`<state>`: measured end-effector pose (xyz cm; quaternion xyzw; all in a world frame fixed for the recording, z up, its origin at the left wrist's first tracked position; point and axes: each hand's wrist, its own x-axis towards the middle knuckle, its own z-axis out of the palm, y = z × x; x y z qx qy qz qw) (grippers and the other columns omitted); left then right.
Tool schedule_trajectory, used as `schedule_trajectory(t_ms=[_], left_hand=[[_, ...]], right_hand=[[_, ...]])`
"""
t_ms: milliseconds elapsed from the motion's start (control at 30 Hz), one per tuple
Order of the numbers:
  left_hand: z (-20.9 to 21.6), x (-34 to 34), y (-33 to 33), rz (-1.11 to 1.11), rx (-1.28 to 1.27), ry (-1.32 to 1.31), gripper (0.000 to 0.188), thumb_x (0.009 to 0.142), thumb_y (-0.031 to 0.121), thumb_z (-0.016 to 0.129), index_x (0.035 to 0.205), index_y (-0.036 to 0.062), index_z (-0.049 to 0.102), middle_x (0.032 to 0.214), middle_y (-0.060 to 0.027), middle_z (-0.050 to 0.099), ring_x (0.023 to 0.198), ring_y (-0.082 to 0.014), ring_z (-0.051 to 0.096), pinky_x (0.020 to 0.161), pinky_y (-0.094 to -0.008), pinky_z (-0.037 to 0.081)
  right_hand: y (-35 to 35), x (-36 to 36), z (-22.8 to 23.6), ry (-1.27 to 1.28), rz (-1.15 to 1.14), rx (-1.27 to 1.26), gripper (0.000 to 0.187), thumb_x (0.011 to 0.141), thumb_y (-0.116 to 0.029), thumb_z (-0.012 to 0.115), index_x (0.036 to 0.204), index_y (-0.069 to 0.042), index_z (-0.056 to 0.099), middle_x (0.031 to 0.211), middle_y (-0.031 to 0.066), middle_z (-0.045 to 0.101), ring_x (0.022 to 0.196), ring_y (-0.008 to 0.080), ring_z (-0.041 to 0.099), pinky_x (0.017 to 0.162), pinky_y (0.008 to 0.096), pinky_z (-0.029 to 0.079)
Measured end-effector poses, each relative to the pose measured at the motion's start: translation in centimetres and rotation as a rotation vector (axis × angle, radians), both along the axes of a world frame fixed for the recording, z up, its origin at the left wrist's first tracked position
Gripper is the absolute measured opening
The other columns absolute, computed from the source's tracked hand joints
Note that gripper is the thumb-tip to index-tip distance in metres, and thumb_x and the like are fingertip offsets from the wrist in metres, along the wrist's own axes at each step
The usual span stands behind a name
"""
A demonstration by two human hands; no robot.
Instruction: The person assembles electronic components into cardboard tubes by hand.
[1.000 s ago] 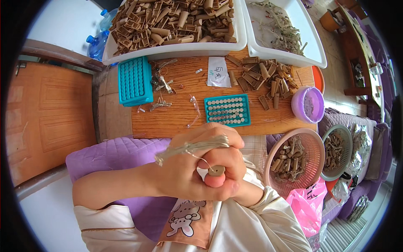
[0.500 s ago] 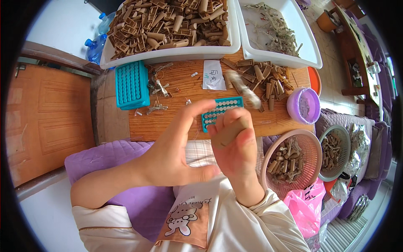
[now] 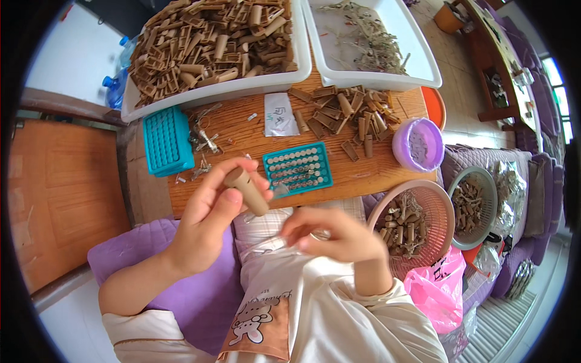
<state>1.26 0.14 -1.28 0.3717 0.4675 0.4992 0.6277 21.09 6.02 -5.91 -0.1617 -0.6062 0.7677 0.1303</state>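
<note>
My left hand [image 3: 212, 209] is closed around a brown cylindrical plastic shell [image 3: 246, 190], held tilted above my lap. A small clear piece sticks out by its fingertips. My right hand [image 3: 339, 239] is to the right and slightly lower, blurred by motion. Its fingers are bent but apart from the thumb, and I see nothing between them. Beyond both hands, a teal tray [image 3: 327, 163] lies on the wooden table [image 3: 230, 154], holding rows of small round silvery-white pieces. Loose brown shells [image 3: 345, 106] are heaped behind it, beside a sheet of paper [image 3: 280, 115] with handwriting.
A white bin [image 3: 302, 66] full of brown shells and another white bin [image 3: 433, 75] with tangled wired parts stand at the back. Stacked teal trays [image 3: 166, 142] are at left. A purple tub [image 3: 399, 148], pink basket [image 3: 445, 221], grey basket [image 3: 490, 209] and pink bag [image 3: 439, 296] are at right.
The brown shell was in my right hand and is now in my left. My right hand has dropped lower, uncovering the teal tray. A blurred pale object above the table is gone.
</note>
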Motion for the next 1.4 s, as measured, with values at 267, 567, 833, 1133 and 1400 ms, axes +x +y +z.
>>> schedule_trajectory(t_ms=[267, 567, 833, 1133, 1400], left_hand=[[0.3, -0.6, 0.0, -0.169, -0.013, 0.076, 0.033, 0.09, 0.023, 0.039, 0.115, 0.002, 0.035, 0.1, -0.0081, 0.05, 0.095, -0.015, 0.048, 0.085, -0.0293, 0.036], [0.4, 0.2, -0.2, -0.227, -0.106, 0.115, 0.034, 0.088, 0.024, 0.044, 0.114, 0.0017, 0.037, 0.102, -0.0081, 0.05, 0.094, -0.0145, 0.049, 0.084, -0.0287, 0.038], [0.7, 0.2, -0.1, -0.234, -0.153, 0.125, 0.032, 0.088, 0.02, 0.045, 0.113, 0.0017, 0.039, 0.102, -0.0075, 0.05, 0.093, -0.0135, 0.049, 0.084, -0.0281, 0.038], [0.5, 0.4, -0.4, -0.239, -0.175, 0.114, 0.031, 0.087, 0.018, 0.046, 0.113, 0.002, 0.039, 0.102, -0.0075, 0.05, 0.092, -0.0126, 0.048, 0.084, -0.028, 0.038], [0.1, 0.4, -0.5, -0.255, -0.175, 0.122, 0.037, 0.087, 0.025, 0.047, 0.115, 0.0028, 0.037, 0.103, -0.0088, 0.051, 0.096, -0.016, 0.05, 0.085, -0.0303, 0.039]], right_hand=[[11.6, 12.7, -3.2, -0.996, -0.821, 1.024, 0.015, 0.075, -0.005, 0.05, 0.087, 0.0, 0.058, 0.077, 0.0184, 0.059, 0.072, 0.0314, 0.057, 0.067, 0.0366, 0.044], [14.8, 14.7, -7.3, -1.164, -0.597, 1.05, 0.018, 0.068, -0.003, 0.052, 0.085, -0.002, 0.058, 0.078, 0.0186, 0.059, 0.076, 0.0334, 0.057, 0.068, 0.0394, 0.044], [15.2, 15.4, -7.4, -1.046, -0.664, 0.997, 0.016, 0.069, -0.002, 0.051, 0.085, -0.001, 0.057, 0.08, 0.0165, 0.06, 0.078, 0.0337, 0.057, 0.07, 0.0393, 0.043], [14.2, 15.0, -3.5, -0.98, -0.715, 0.841, 0.018, 0.069, -0.005, 0.056, 0.086, -0.002, 0.059, 0.074, 0.0117, 0.06, 0.068, 0.0241, 0.058, 0.066, 0.0327, 0.044], [13.9, 16.2, -3.3, -0.792, -0.821, 0.539, 0.012, 0.078, -0.003, 0.048, 0.085, 0.001, 0.057, 0.067, 0.0013, 0.053, 0.058, 0.0078, 0.043, 0.053, 0.0216, 0.037]])
